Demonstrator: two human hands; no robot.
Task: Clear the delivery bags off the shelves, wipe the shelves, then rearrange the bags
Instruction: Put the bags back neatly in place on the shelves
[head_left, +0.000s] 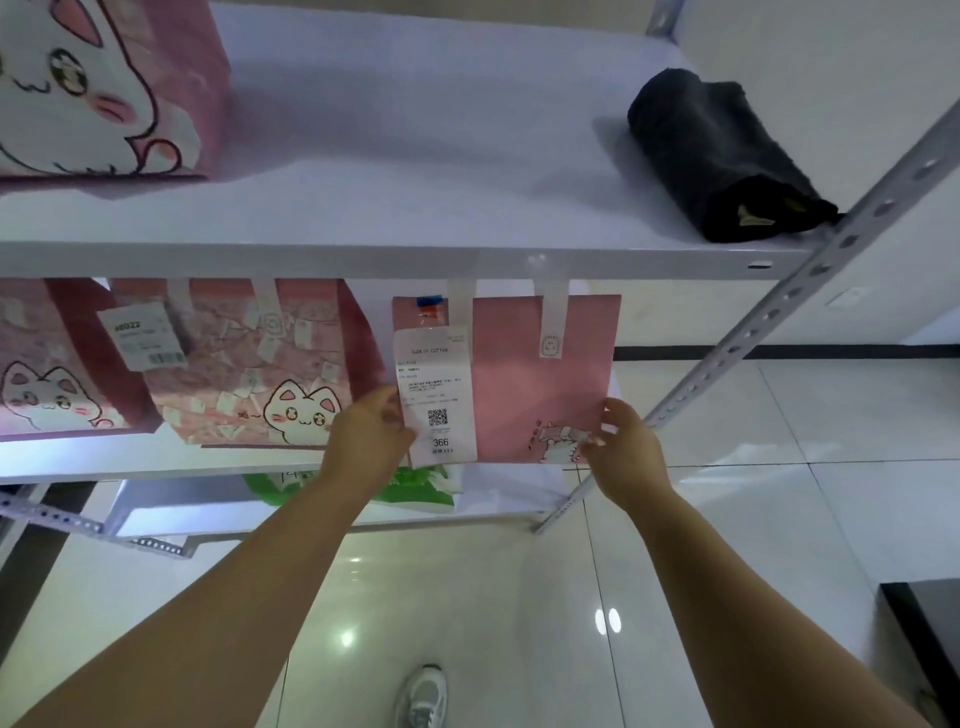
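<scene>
Arms outstretched. My left hand (366, 434) grips the flat pink bag's (524, 374) left edge; my right hand (626, 441) pinches its lower right corner. Bag stands on the middle shelf (130, 470), smooth paper receipt (436, 395) on front.

Pink bag (519, 374) seemingly in both hands (370, 434) (631, 449)

Order pick-up or holding point of a shop, by the look of it.

Landmark: slotted-angle steel rack (810, 291) with white shelf boards (415, 182).
- Middle level: cat-print bags (249, 364) side by side, one with a barcode label (143, 338). A pink bag (540, 374) carries a printed order ticket (439, 400) with a QR code and "366".
- Lowest level: green bag (421, 486).
- Top level, right end: rolled black cloth (722, 156).
- Under and around the rack: glossy pale floor tiles (779, 519).
- Behind it: plain white wall (831, 62).
</scene>
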